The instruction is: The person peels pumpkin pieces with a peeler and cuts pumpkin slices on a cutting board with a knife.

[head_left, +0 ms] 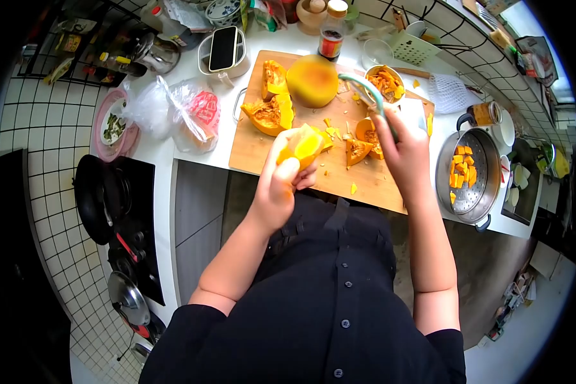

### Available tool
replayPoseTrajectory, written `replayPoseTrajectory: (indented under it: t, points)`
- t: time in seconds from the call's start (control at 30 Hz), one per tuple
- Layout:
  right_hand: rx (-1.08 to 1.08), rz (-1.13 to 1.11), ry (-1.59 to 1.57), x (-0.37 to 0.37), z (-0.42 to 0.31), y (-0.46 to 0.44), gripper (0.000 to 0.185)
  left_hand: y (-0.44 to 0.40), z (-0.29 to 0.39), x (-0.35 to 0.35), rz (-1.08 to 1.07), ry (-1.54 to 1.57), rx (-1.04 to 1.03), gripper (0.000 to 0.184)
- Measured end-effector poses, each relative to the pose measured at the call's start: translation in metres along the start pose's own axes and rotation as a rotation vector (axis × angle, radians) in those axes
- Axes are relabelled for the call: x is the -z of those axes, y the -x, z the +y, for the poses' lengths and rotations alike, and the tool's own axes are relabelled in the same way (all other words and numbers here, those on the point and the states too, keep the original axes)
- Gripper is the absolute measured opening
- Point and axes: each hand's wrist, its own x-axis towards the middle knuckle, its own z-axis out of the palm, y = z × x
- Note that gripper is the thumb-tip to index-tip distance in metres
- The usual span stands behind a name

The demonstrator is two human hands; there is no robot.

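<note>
A piece of pumpkin (304, 146), partly peeled, is gripped in my left hand (281, 182) above the front of the wooden cutting board (329, 182). My right hand (401, 142) is wrapped round the handle of a peeler (368, 88) with a pale green frame, its head up and left of the hand, apart from the piece. On the board lie a large rounded pumpkin piece (312, 81), wedges with seedy flesh (272, 115), smaller pieces (358, 151) and scattered peel. A bowl of orange scraps (385, 83) stands at the board's back right.
A steamer pot (482, 144) with orange chunks stands right of the board. Plastic bags (195, 112), a phone (223, 48) on a container and a pink basin (125, 142) are at the left. Behind the board stands a bottle (332, 32). The stove (144, 224) is far left.
</note>
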Motion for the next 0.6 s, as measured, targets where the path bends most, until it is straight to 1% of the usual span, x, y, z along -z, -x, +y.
replayPoseTrajectory:
  t: [0.03, 0.07, 0.1, 0.17, 0.27, 0.37, 0.4, 0.5, 0.53, 0.6]
  points:
    - [0.024, 0.001, 0.041, 0.000, -0.002, 0.000, 0.017, -0.006, -0.003, 0.010, -0.052, 0.048, 0.052, 0.050]
    - [0.005, -0.047, 0.068, -0.003, 0.001, 0.001, 0.019, -0.007, -0.005, 0.014, -0.078, 0.091, 0.093, 0.046]
    - [0.033, -0.050, 0.147, -0.011, 0.007, 0.003, 0.019, -0.008, -0.005, 0.012, -0.083, 0.071, 0.100, 0.046]
    - [0.043, -0.062, 0.174, -0.015, 0.010, 0.010, 0.021, -0.009, -0.002, 0.010, -0.083, 0.030, 0.110, 0.045]
    - [0.070, -0.065, 0.111, -0.014, 0.001, 0.015, 0.024, -0.009, -0.004, 0.007, -0.008, -0.170, 0.048, 0.043]
    - [0.065, -0.102, -0.034, -0.003, -0.017, 0.016, 0.026, -0.013, -0.003, 0.013, -0.071, -0.197, 0.066, 0.040]
    - [0.089, -0.070, -0.122, -0.003, -0.019, 0.020, 0.025, -0.013, -0.004, 0.014, -0.064, -0.200, 0.086, 0.039]
    - [0.077, -0.190, -0.214, 0.005, -0.032, 0.022, 0.024, -0.014, -0.003, 0.015, -0.072, -0.199, 0.143, 0.035]
    - [0.148, -0.173, -0.184, 0.001, -0.029, 0.023, 0.023, -0.015, -0.003, 0.016, -0.088, -0.191, 0.157, 0.035]
    - [0.172, -0.185, -0.179, -0.001, -0.030, 0.025, 0.022, -0.015, -0.002, 0.015, -0.093, -0.184, 0.185, 0.032]
